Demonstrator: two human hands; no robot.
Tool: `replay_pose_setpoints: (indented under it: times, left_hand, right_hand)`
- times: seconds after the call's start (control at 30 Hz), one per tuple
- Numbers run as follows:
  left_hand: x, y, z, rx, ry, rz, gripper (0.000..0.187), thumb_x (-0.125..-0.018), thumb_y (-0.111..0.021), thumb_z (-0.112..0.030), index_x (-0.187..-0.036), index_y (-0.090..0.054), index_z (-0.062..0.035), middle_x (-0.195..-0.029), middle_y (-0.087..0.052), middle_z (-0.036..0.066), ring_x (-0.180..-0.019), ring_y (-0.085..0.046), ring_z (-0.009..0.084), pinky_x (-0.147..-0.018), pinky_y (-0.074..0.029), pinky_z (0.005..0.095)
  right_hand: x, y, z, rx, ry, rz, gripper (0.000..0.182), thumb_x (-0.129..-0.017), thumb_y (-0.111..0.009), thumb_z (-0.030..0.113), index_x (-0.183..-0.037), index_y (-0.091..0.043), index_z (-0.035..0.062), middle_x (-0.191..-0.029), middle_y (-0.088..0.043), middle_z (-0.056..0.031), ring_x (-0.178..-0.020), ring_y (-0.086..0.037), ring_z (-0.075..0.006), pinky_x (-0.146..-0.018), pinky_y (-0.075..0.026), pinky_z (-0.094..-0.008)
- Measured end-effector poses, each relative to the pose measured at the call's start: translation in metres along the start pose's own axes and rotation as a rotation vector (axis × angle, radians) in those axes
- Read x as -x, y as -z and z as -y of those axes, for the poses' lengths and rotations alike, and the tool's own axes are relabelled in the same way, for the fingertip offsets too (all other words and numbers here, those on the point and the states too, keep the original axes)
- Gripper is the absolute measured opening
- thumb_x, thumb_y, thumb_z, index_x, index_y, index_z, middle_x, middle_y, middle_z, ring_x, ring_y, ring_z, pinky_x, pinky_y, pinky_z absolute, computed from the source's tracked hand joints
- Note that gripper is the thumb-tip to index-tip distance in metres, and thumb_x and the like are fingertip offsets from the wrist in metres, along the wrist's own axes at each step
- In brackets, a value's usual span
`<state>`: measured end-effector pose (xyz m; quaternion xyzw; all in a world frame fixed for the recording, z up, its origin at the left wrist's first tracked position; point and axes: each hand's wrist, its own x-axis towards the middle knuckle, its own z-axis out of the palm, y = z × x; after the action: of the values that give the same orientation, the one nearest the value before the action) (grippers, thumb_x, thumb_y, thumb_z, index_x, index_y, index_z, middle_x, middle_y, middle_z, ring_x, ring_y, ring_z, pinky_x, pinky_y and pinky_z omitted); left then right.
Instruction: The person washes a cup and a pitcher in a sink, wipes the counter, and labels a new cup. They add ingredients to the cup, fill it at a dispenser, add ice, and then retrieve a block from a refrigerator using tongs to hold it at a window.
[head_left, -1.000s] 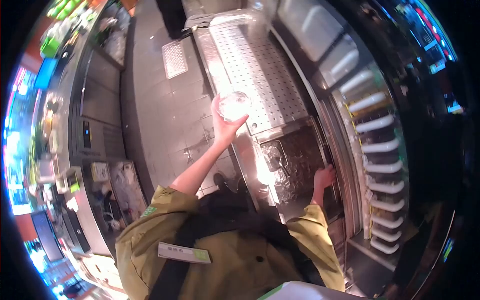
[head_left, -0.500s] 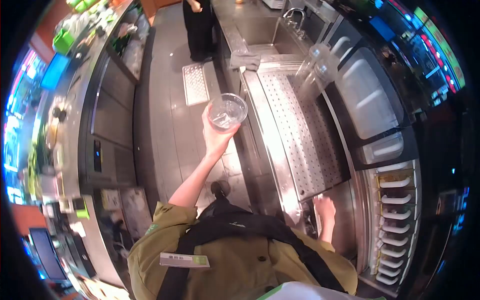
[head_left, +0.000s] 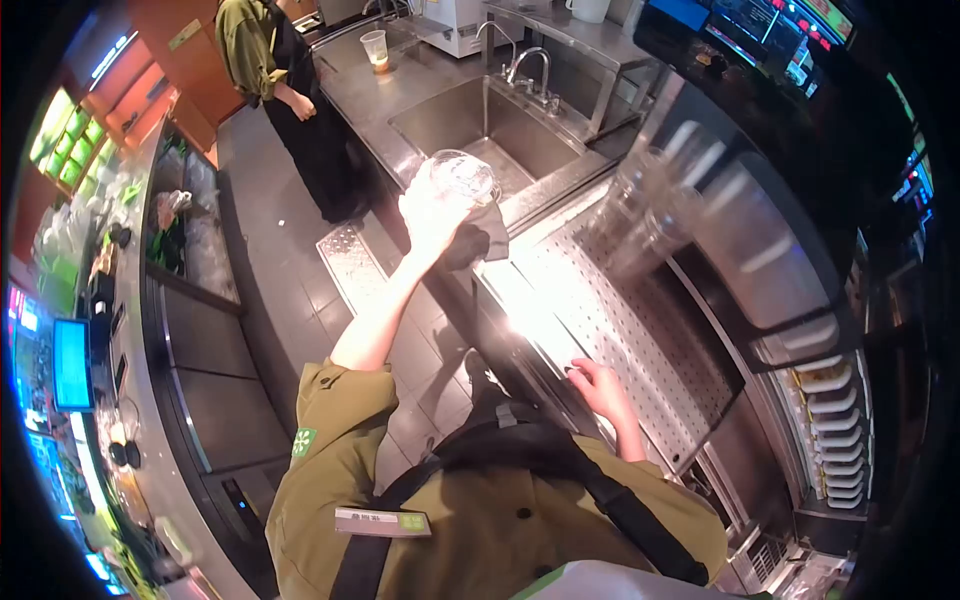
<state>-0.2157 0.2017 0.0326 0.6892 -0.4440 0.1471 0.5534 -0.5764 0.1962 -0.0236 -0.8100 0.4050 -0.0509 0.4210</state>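
My left hand (head_left: pixel 432 215) is wrapped around a clear plastic cup (head_left: pixel 466 180), held out near the front corner of the sink. Something clear shows inside the cup, but I cannot make out whether it is ice or liquid. Below and behind the cup, a grey cloth (head_left: pixel 490 238) hangs over the counter edge. My right hand (head_left: pixel 603 392) is beside the front edge of the perforated metal drain board (head_left: pixel 640 330), fingers apart and holding nothing. Whether its fingertips touch the metal is hard to tell.
Ahead is a steel sink (head_left: pixel 500 135) with a faucet (head_left: pixel 535 70). A cup with orange-brown contents (head_left: pixel 376 52) stands on the far counter. Clear pitchers (head_left: pixel 640 210) stand along the board's far side. A co-worker (head_left: pixel 290 100) stands in the aisle at the upper left.
The view has swung up towards the sink and the co-worker. My left hand has carried the cup towards the sink. My right hand has come up from below the drain board's near end to its front edge.
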Motion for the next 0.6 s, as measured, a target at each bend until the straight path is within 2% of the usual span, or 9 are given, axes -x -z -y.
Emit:
replay_pose_setpoints:
  times: [0.03,0.07,0.13,0.23,0.3,0.33,0.43,0.5,0.6]
  left_hand:
    - [-0.018,-0.004,0.011,-0.07,-0.036,-0.007,0.071,-0.05,-0.077,-0.018,-0.11,-0.046,0.0036,-0.092,-0.06,0.015,-0.085,-0.06,0.0219,-0.079,-0.046,0.031]
    - [-0.033,-0.008,0.019,0.017,0.015,0.07,0.07,-0.05,-0.077,-0.021,-0.107,-0.047,0.0044,-0.093,-0.06,0.016,-0.086,-0.06,0.0224,-0.078,-0.047,0.031]
    - [-0.055,-0.016,0.044,-0.045,0.015,0.098,0.07,-0.05,-0.077,-0.021,-0.108,-0.047,0.0046,-0.093,-0.06,0.017,-0.087,-0.06,0.0232,-0.078,-0.047,0.0308]
    - [-0.088,-0.028,0.086,-0.045,0.054,0.107,0.08,-0.049,-0.078,-0.025,-0.115,-0.042,0.0018,-0.098,-0.056,0.018,-0.092,-0.055,0.0279,-0.082,-0.042,0.036]
    - [-0.099,-0.028,0.108,-0.054,0.115,0.124,0.088,-0.049,-0.077,-0.033,-0.121,-0.037,-0.0034,-0.105,-0.051,0.017,-0.097,-0.049,0.0318,-0.087,-0.033,0.043]
    - [-0.108,-0.024,0.111,-0.013,0.194,0.148,0.091,-0.049,-0.079,-0.027,-0.123,-0.032,-0.0028,-0.11,-0.049,0.017,-0.105,-0.045,0.0308,-0.092,-0.032,0.0416]
    - [-0.132,-0.014,0.122,0.349,0.428,0.104,0.094,-0.049,-0.08,-0.019,-0.125,-0.027,-0.0006,-0.117,-0.043,0.019,-0.109,-0.044,0.0269,-0.092,-0.037,0.0351]
    - [-0.137,-0.011,0.156,0.312,0.396,0.064,0.095,-0.051,-0.08,-0.016,-0.126,-0.023,-0.0019,-0.122,-0.036,0.017,-0.113,-0.038,0.0244,-0.094,-0.035,0.0332]
    - [-0.153,0.024,0.188,0.519,0.409,-0.002,0.094,-0.054,-0.08,-0.016,-0.126,-0.021,0.0006,-0.123,-0.035,0.018,-0.114,-0.038,0.0252,-0.096,-0.033,0.0342]
  right_hand:
    - [-0.024,-0.006,0.006,-0.007,0.02,-0.019,0.035,-0.079,-0.055,0.026,-0.102,-0.056,-0.0003,-0.079,-0.061,-0.0173,-0.072,-0.06,-0.0236,-0.067,-0.046,-0.0316]
    - [-0.045,-0.011,0.014,0.013,0.043,-0.012,0.034,-0.08,-0.053,0.025,-0.103,-0.055,-0.0003,-0.081,-0.061,-0.0173,-0.075,-0.06,-0.0228,-0.07,-0.046,-0.0313]
    - [-0.082,-0.025,0.031,-0.109,0.056,0.009,0.034,-0.081,-0.053,0.024,-0.105,-0.054,-0.0003,-0.083,-0.062,-0.0171,-0.077,-0.06,-0.0219,-0.071,-0.045,-0.0312]
    - [-0.137,-0.024,0.083,-0.125,0.043,0.099,0.034,-0.082,-0.051,0.022,-0.108,-0.051,-0.0013,-0.087,-0.062,-0.0158,-0.08,-0.059,-0.0204,-0.073,-0.045,-0.0305]
    - [-0.165,-0.023,0.12,-0.112,0.043,0.158,0.035,-0.082,-0.051,0.021,-0.108,-0.051,-0.0018,-0.087,-0.062,-0.0154,-0.082,-0.059,-0.0204,-0.074,-0.045,-0.0301]
    - [-0.182,-0.032,0.123,-0.101,0.022,0.154,0.035,-0.082,-0.052,0.021,-0.109,-0.051,-0.0016,-0.086,-0.061,-0.0156,-0.083,-0.059,-0.0207,-0.075,-0.044,-0.0303]
    - [-0.226,-0.049,0.156,-0.119,0.052,0.107,0.035,-0.081,-0.053,0.026,-0.104,-0.054,0.0002,-0.092,-0.06,-0.0183,-0.088,-0.059,-0.0286,-0.077,-0.045,-0.0349]
    - [-0.254,-0.062,0.19,-0.064,0.097,0.096,0.036,-0.081,-0.053,0.027,-0.106,-0.053,0.0004,-0.092,-0.06,-0.0183,-0.088,-0.058,-0.0297,-0.077,-0.044,-0.0359]
    - [-0.296,-0.096,0.245,0.057,0.129,0.124,0.036,-0.081,-0.052,0.026,-0.106,-0.053,-0.0002,-0.092,-0.06,-0.0182,-0.088,-0.057,-0.0321,-0.078,-0.044,-0.0367]
